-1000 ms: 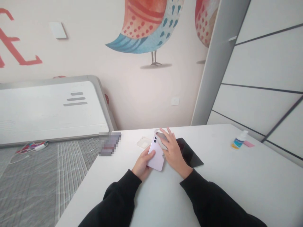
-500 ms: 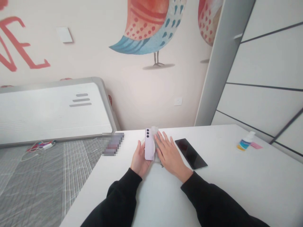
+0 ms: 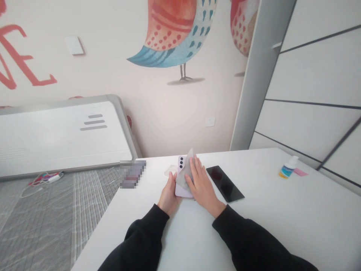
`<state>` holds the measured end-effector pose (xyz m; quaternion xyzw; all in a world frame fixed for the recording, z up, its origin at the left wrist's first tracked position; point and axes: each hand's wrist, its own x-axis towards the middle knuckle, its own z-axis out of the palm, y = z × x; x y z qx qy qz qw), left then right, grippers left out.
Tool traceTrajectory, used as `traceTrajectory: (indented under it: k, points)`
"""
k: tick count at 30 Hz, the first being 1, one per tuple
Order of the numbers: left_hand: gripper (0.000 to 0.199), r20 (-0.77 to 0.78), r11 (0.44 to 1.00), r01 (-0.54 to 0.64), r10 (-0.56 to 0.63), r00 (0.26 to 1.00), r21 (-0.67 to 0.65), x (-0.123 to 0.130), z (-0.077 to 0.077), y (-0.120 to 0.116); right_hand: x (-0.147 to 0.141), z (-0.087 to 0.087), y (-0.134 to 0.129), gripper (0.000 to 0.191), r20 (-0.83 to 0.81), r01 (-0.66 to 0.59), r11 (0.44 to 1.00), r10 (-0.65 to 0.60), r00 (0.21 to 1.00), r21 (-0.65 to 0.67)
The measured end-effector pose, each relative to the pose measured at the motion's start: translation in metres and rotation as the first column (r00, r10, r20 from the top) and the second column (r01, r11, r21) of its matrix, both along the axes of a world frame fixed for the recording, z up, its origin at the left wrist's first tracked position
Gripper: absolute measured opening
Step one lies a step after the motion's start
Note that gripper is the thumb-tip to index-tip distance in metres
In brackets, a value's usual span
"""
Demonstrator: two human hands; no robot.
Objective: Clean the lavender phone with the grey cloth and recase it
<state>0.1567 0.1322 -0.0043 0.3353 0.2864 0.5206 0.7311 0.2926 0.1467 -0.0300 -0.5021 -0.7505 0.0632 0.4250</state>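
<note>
Left hand (image 3: 168, 194) curled, gripping the long edge of a lilac smartphone (image 3: 182, 192), which lies near the far edge of the bench (image 3: 282, 229), lenses pointing away. Right hand (image 3: 202, 185) open, pressing a grey cloth (image 3: 185, 172) onto its back. Phone likely light, stiff, slippery; hold by long edges. Black smartphone (image 3: 225, 183) lies just right.

White table (image 3: 254, 229): black phone (image 3: 225, 183); clear phone case (image 3: 170, 171), partly hidden; small pump bottle (image 3: 288, 168); pink card (image 3: 300, 172); pixelated item (image 3: 132, 174), left edge.
</note>
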Motion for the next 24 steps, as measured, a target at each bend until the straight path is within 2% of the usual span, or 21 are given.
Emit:
traceTrajectory:
  k: [2, 4, 7, 9, 10, 12, 16, 18, 22, 24]
  points:
    - [0.047, -0.085, 0.997, -0.070, 0.068, 0.994, -0.019, 0.001, -0.005, 0.001, 0.001, -0.004, 0.001, 0.071, -0.217, -0.049, 0.995, 0.029, 0.976, -0.091]
    - [0.044, -0.151, 0.991, -0.132, 0.125, 0.981, -0.037, 0.000, -0.010, 0.003, -0.003, -0.006, 0.000, 0.080, -0.451, -0.156, 0.971, 0.060, 0.891, -0.180]
    - [0.048, -0.194, 0.984, -0.176, 0.180, 0.964, 0.037, -0.002, -0.014, 0.006, -0.011, -0.005, -0.001, 0.089, -0.750, -0.293, 0.937, 0.054, 0.659, -0.189]
    - [0.053, -0.257, 0.968, -0.201, 0.234, 0.937, 0.151, -0.003, -0.014, 0.007, -0.014, -0.004, 0.000, 0.079, -0.873, -0.373, 0.917, 0.063, 0.483, -0.139]
    - [0.055, -0.291, 0.957, -0.205, 0.260, 0.921, 0.206, -0.003, -0.014, 0.007, -0.014, -0.003, 0.001, 0.069, -0.908, -0.408, 0.905, 0.067, 0.414, -0.120]
    - [0.057, -0.349, 0.940, -0.200, 0.293, 0.890, 0.278, -0.003, -0.013, 0.007, -0.014, -0.001, 0.002, 0.054, -0.943, -0.447, 0.889, 0.055, 0.327, -0.103]
    - [0.062, -0.427, 0.926, -0.163, 0.306, 0.851, 0.339, -0.001, -0.014, 0.006, -0.011, 0.002, 0.002, 0.048, -0.973, -0.441, 0.892, 0.005, 0.231, -0.100]
    - [0.065, -0.487, 0.903, -0.107, 0.320, 0.813, 0.416, -0.002, -0.015, 0.006, -0.010, 0.002, 0.002, 0.048, -0.984, -0.432, 0.896, -0.024, 0.174, -0.099]
    - [0.068, -0.625, 0.795, 0.073, 0.413, 0.662, 0.602, -0.005, -0.020, 0.007, -0.007, -0.001, 0.008, 0.048, -0.996, -0.394, 0.915, -0.080, 0.044, -0.091]
    - [0.072, -0.701, 0.799, 0.145, 0.407, 0.585, 0.584, -0.006, -0.023, 0.006, -0.003, -0.002, 0.013, 0.045, -0.994, -0.364, 0.927, -0.108, -0.019, -0.094]
